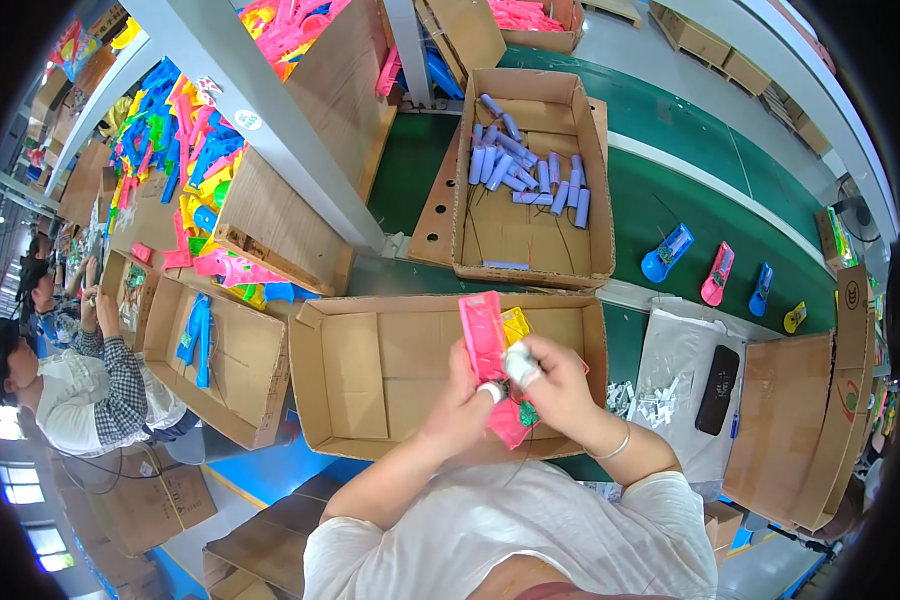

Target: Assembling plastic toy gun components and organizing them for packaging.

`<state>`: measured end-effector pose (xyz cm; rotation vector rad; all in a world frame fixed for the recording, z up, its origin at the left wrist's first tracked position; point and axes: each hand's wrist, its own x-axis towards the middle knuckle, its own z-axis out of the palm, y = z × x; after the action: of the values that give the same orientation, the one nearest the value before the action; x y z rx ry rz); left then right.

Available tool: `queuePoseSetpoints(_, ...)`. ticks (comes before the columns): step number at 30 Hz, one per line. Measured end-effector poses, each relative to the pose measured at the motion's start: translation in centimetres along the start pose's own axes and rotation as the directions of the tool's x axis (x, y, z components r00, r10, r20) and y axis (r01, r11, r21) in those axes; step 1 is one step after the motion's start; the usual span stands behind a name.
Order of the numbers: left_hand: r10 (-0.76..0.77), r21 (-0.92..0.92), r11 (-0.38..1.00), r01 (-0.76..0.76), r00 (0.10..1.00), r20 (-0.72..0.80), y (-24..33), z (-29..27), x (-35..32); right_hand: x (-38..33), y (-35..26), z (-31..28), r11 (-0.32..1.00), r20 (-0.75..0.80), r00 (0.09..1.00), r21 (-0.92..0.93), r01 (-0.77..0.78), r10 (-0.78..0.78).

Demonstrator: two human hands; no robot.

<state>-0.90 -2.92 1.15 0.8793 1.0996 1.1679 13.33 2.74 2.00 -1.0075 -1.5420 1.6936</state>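
Observation:
My left hand (457, 400) is closed around a pink plastic housing (484, 335), held upright over an open cardboard box. A white wrap covers its thumb tip. Against the housing's right side, my right hand (558, 380) is closed, with white coverings on its fingertips; what they pinch is hidden. Below the fingers show a small green piece (527, 413), a thin dark wire and a pink flared end (510, 428). Behind my hands, a yellow plastic part (515, 326) lies in the cardboard box (335, 440).
A cardboard tray (533, 84) of purple wired cylinders (510, 160) stands ahead. On the green conveyor (660, 200) lie several coloured plastic pieces (717, 273). A black case (717, 376) and small metal strips (656, 403) lie right. Left are a box with blue parts (198, 335) and a co-worker (90, 385).

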Motion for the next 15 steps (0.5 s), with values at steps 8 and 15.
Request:
queuePoseSetpoints(8,-0.256,-0.434,0.871,0.232,0.967,0.003,2.1,-0.7,1.3,0.2,-1.9,0.1,0.478,0.309,0.849,-0.720,0.503,-0.428)
queuePoseSetpoints(15,-0.276,-0.370,0.893,0.256,0.961,-0.001,-1.1,-1.7,1.7,4.2,-3.5,-3.1,0.540,0.595,0.795,-0.634,0.553,-0.117)
